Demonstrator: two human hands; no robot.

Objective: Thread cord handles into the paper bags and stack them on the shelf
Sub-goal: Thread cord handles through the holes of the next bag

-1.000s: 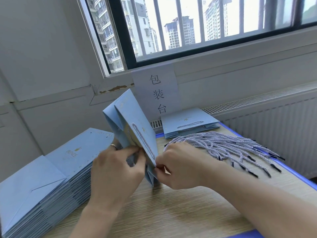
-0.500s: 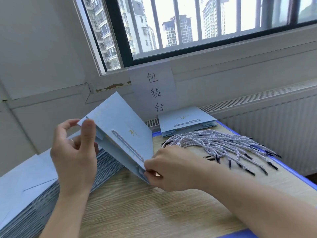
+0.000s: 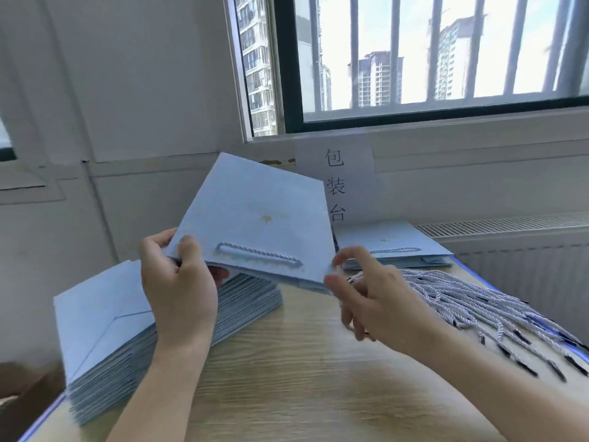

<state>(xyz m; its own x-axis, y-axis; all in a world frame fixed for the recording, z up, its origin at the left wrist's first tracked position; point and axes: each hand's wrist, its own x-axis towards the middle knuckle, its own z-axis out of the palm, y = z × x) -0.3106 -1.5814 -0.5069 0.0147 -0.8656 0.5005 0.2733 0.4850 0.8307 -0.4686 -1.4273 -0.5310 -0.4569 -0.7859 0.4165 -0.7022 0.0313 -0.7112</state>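
Blue paper bag held above bench; left hand fingers pinch its left corner, right hand fingers spread loose at right corner. I read sign: 包装台; gold logo unreadable.

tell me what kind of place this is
Probably a packing bench: the wall sign reads 包装台 (packing table), and the wooden table holds a stack of flat blue paper bags and a pile of cord handles.

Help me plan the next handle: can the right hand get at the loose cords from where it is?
Probably yes. The right hand is open and holds nothing, beside the corner of the bag that the left hand grips. The loose cords lie just past it, with nothing between.
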